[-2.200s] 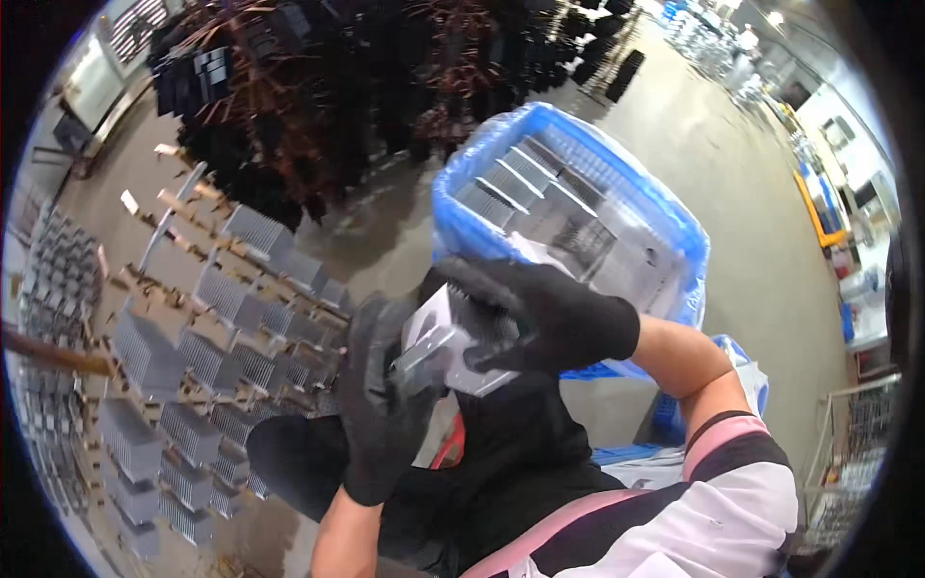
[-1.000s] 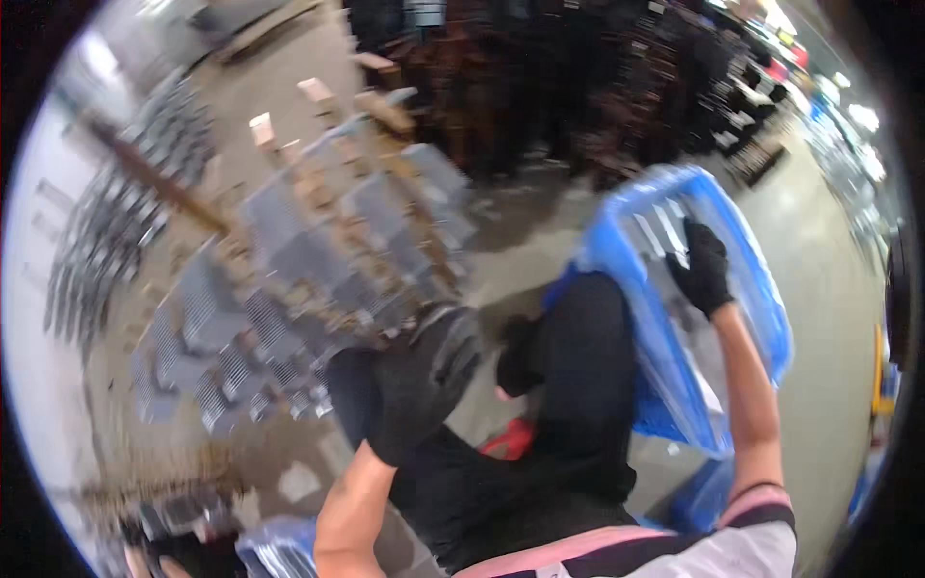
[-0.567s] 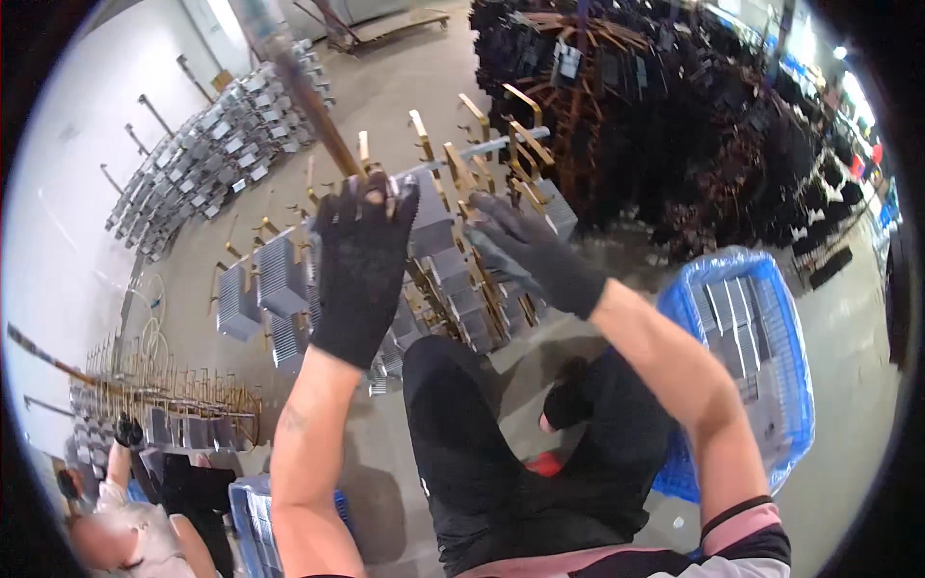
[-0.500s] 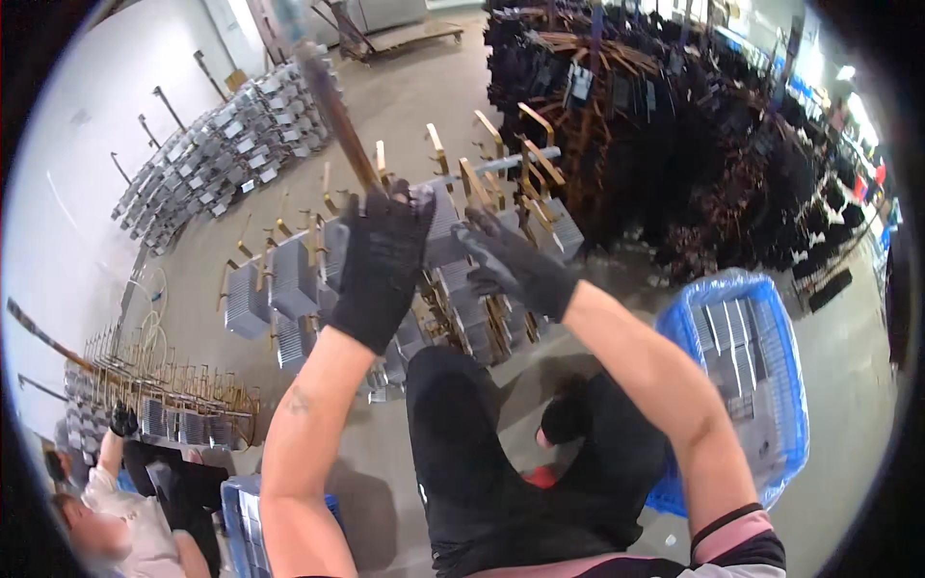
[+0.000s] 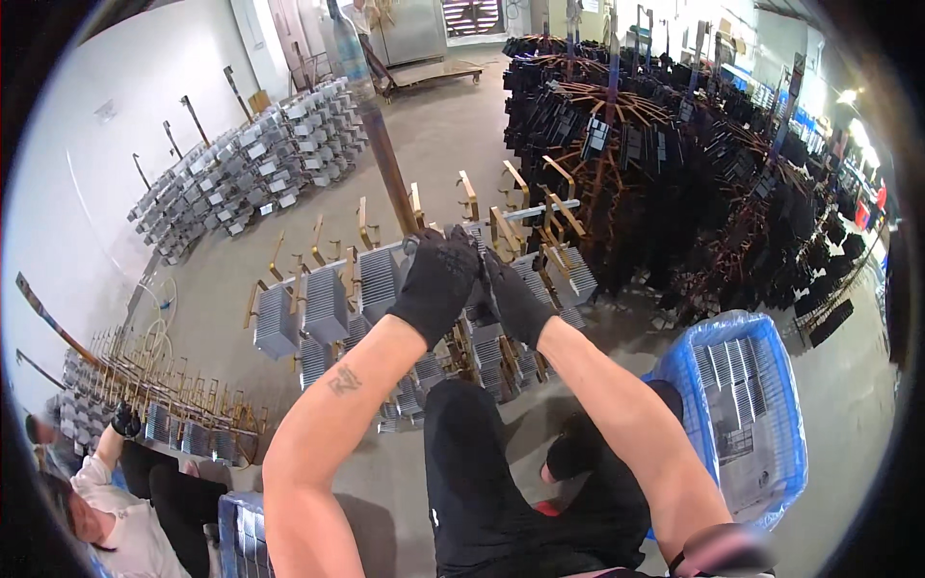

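My left hand (image 5: 438, 287) and my right hand (image 5: 515, 299), both in black gloves, meet at the middle of a hanging rack. Their fingers are bent and close together, the tips almost touching; what lies between them is mostly hidden. Around them, brass-coloured hooks (image 5: 364, 223) stick up from a flat metal bar (image 5: 540, 210). Silver finned heat sinks (image 5: 326, 303) hang from the rack at the left, and another heat sink (image 5: 575, 277) hangs right of my right hand. A brown upright pole (image 5: 387, 169) rises just behind my left hand.
A blue, plastic-lined crate (image 5: 792, 405) holding finned parts stands at my right. Racks of black parts (image 5: 646, 144) fill the far right; silver-loaded racks (image 5: 255, 149) line the left wall. At lower left a co-worker (image 5: 125, 515) reaches to another rack (image 5: 183, 405), near a second crate (image 5: 231, 530).
My right hand, earlier apart from the left with fingers spread, has closed in against it. The left hand has come off the pole's side toward the right. The whole view has shifted.
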Available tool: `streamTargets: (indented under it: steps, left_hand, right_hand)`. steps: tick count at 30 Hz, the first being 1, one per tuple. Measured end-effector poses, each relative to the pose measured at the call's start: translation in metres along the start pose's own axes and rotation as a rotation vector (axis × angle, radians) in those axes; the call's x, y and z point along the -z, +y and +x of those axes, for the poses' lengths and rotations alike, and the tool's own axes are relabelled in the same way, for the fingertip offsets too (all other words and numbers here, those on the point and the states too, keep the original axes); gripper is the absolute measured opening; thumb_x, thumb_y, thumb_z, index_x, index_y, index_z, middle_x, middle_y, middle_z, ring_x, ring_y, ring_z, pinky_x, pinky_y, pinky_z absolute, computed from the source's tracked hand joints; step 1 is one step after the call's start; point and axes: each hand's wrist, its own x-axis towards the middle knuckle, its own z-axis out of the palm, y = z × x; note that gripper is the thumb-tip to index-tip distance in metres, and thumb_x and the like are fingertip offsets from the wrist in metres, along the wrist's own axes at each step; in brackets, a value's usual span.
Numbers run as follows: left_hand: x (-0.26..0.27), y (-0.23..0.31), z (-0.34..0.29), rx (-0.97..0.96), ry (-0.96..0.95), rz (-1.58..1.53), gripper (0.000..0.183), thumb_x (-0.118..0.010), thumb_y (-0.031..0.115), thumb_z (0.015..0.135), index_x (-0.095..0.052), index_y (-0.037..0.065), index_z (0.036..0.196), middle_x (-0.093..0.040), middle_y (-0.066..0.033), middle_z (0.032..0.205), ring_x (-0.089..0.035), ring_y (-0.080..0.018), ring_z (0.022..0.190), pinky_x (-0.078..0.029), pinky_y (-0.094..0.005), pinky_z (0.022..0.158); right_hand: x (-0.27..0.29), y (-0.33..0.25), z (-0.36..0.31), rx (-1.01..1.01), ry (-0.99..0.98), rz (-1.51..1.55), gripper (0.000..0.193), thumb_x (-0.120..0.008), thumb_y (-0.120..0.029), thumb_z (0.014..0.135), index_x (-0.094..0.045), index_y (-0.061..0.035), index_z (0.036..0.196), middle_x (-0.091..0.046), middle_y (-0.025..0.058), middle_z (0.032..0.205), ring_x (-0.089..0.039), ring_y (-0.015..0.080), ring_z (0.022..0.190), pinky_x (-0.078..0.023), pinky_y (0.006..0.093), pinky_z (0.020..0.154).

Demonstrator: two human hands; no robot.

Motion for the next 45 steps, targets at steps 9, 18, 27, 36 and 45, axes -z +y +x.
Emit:
streamTargets:
  steps: [9, 18, 27, 36, 45]
  left_hand:
    - [0.02, -0.012, -0.011, -0.152, 0.343, -0.084, 0.047, -0.057, 0.012, 0.084, -0.057, 0.009, 0.131, -0.057, -0.0201, 0.128, -0.051, -0.038, 0.124, -0.04, -0.0525, 0.102]
    - [0.062, 0.035, -0.088, 0.178, 0.426, -0.796, 0.053, -0.052, -0.001, 0.091, -0.046, 0.006, 0.143, -0.043, -0.023, 0.145, -0.049, -0.0416, 0.124, -0.037, -0.0465, 0.109]
    - [0.082, 0.135, -0.107, 0.264, 0.046, -1.597, 0.048, -0.052, 0.013, 0.102, -0.038, 0.001, 0.146, -0.049, -0.0138, 0.143, -0.051, -0.0258, 0.126, -0.038, -0.0403, 0.109]
    - [0.124, 0.23, -0.066, 0.122, -0.15, -2.082, 0.055, -0.057, 0.015, 0.098, -0.036, -0.003, 0.146, -0.054, -0.0192, 0.134, -0.054, -0.0265, 0.119, -0.04, -0.0399, 0.104]
    - [0.053, 0.2, -0.093, 0.28, -0.298, -1.97, 0.043, -0.057, 0.012, 0.098, -0.046, -0.007, 0.135, -0.056, -0.0186, 0.131, -0.054, -0.0279, 0.122, -0.037, -0.0372, 0.106]
  right_hand:
    - [0.011, 0.012, -0.011, 0.014, -0.129, 0.607, 0.038, -0.036, -0.044, 0.106, -0.052, -0.0121, 0.12, -0.063, 0.0048, 0.096, -0.063, 0.0155, 0.077, -0.055, 0.0339, 0.07]
    - [0.032, 0.028, -0.088, 0.158, -0.105, 0.2, 0.042, -0.048, -0.039, 0.104, -0.047, -0.008, 0.132, -0.062, 0.0127, 0.112, -0.064, 0.0222, 0.096, -0.053, 0.0381, 0.086]
    - [0.115, 0.001, -0.217, 0.854, -0.139, -1.258, 0.057, -0.059, -0.034, 0.097, -0.043, 0.0017, 0.138, -0.06, 0.0282, 0.12, -0.063, 0.0346, 0.106, -0.048, 0.0421, 0.097]
    - [0.153, -0.003, -0.328, 0.2, 0.43, -0.922, 0.071, -0.079, -0.029, 0.078, -0.049, -0.0025, 0.136, -0.065, 0.024, 0.113, -0.065, 0.0377, 0.098, -0.05, 0.0431, 0.087]
    - [0.296, 0.059, -0.406, -0.087, 0.845, -1.251, 0.067, -0.076, -0.025, 0.076, -0.052, -0.0025, 0.135, -0.064, 0.022, 0.109, -0.064, 0.0368, 0.099, -0.051, 0.0416, 0.089]
